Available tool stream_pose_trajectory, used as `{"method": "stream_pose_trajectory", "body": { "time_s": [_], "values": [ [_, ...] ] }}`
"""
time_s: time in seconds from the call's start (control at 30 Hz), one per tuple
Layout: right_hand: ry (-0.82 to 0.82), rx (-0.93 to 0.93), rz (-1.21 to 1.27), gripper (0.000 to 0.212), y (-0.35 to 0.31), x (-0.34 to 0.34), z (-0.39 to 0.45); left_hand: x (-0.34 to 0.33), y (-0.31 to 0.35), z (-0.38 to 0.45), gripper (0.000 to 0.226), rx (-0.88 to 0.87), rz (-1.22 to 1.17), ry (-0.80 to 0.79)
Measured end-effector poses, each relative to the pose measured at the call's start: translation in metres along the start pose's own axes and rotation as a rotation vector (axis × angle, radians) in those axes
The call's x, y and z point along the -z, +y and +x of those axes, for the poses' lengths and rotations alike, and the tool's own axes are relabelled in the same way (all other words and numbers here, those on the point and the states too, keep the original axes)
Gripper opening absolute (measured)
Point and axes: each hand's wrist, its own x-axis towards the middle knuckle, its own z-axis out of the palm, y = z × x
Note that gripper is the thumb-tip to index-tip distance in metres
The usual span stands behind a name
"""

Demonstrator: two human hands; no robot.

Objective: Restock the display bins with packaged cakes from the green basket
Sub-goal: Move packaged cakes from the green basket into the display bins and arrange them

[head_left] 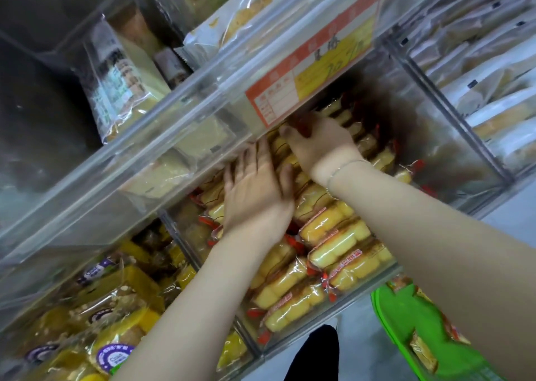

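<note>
A clear display bin (327, 340) in the middle holds several yellow packaged cakes (330, 247) in clear wrappers with red ends, stacked in rows. My left hand (255, 189) lies flat on the cakes at the left of the bin, fingers straight and reaching under the upper shelf. My right hand (316, 140) reaches deeper into the same bin, its fingers curled round a cake package at the back; the fingertips are partly hidden under the price label. The green basket (406, 317) sits at the lower right with a few wrapped cakes showing inside.
A clear upper shelf front (162, 148) with an orange and yellow price label (313, 61) overhangs the bin. Purple-labelled yellow cakes (116, 343) fill the left bin. White packaged goods (493, 70) fill bins on the right. The grey floor (359, 322) shows below.
</note>
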Motion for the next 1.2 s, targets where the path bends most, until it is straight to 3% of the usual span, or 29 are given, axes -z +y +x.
{"method": "stream_pose_trajectory", "body": {
  "time_s": [0.23, 0.43, 0.53, 0.67, 0.77, 1.0, 1.13, 1.2],
  "values": [
    [-0.071, -0.017, 0.170, 0.039, 0.021, -0.004, 0.008, 0.001, -0.016, 0.004, 0.057, -0.147, 0.081, -0.086],
    [-0.159, 0.072, -0.101, 0.043, 0.016, 0.017, 0.001, 0.006, -0.011, 0.001, 0.059, -0.102, 0.134, -0.110],
    [-0.156, 0.071, -0.218, 0.036, 0.030, 0.062, -0.007, 0.012, -0.001, -0.011, 0.060, -0.190, 0.123, -0.072],
    [-0.489, 0.007, -0.458, 0.023, 0.044, 0.095, -0.042, 0.019, 0.019, -0.035, 0.062, -0.505, 0.099, -0.092],
    [-0.672, 0.058, -0.581, 0.026, 0.051, 0.086, -0.067, 0.009, 0.029, -0.050, 0.068, -0.626, 0.149, -0.187],
    [-0.584, 0.121, -0.604, 0.021, 0.056, 0.076, -0.072, 0.003, 0.024, -0.042, 0.066, -0.725, 0.243, -0.250],
    [-0.591, 0.067, -0.521, 0.025, 0.057, 0.080, -0.075, 0.022, 0.025, -0.025, 0.058, -0.724, -0.036, -0.339],
    [-0.590, -0.012, -0.364, 0.030, 0.052, 0.087, -0.068, 0.030, 0.023, -0.017, 0.056, -0.642, -0.138, -0.205]
  ]
}}
